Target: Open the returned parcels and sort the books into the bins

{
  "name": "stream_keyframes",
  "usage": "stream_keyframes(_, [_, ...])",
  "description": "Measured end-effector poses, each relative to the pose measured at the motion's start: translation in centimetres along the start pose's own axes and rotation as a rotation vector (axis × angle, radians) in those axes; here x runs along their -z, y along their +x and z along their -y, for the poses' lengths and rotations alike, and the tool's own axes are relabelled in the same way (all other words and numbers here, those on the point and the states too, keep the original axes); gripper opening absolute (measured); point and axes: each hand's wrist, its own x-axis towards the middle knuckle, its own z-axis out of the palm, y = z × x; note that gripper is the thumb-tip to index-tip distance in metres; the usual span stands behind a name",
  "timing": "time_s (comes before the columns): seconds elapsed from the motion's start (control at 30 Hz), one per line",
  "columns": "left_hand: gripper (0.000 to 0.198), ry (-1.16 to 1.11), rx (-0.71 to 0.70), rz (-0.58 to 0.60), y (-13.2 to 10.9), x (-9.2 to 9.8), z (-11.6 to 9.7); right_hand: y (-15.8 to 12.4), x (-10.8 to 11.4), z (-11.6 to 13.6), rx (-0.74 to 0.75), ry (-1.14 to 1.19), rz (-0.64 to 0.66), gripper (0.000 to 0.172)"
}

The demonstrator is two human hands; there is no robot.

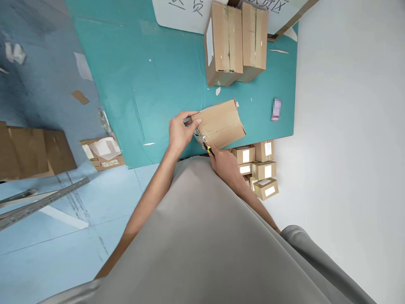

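A teal table (pixel 152 84) fills the middle of the view. On it lies a cardboard box (pixel 223 122), tilted, with tape along its top. The left hand (pixel 181 131) grips the box's left edge, thumb on top. The right hand (pixel 226 162) is closed around a yellow and black cutter (pixel 208 148), whose tip meets the box's near left corner. Two taller boxes (pixel 236 40) stand touching each other at the table's far side, in front of a white board (pixel 180 14) with dark writing. Just beside the table's near right corner sits a cluster of small labelled boxes (pixel 261 169). A metal rail (pixel 41 202) lies on the blue floor (pixel 63 245) to the left.
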Motion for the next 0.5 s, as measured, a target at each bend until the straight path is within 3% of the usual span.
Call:
stream_keyframes(0.17, [0.044,-0.008,0.0,0.023,0.1,0.3,0.1,-0.2,1.3,0.2,0.037,0.047,-0.079,0.051])
stream_keyframes(0.5, [0.034,-0.009,0.014,0.021,0.1,0.4,0.0,2.0,2.1,1.1,0.027,0.006,-0.043,0.048])
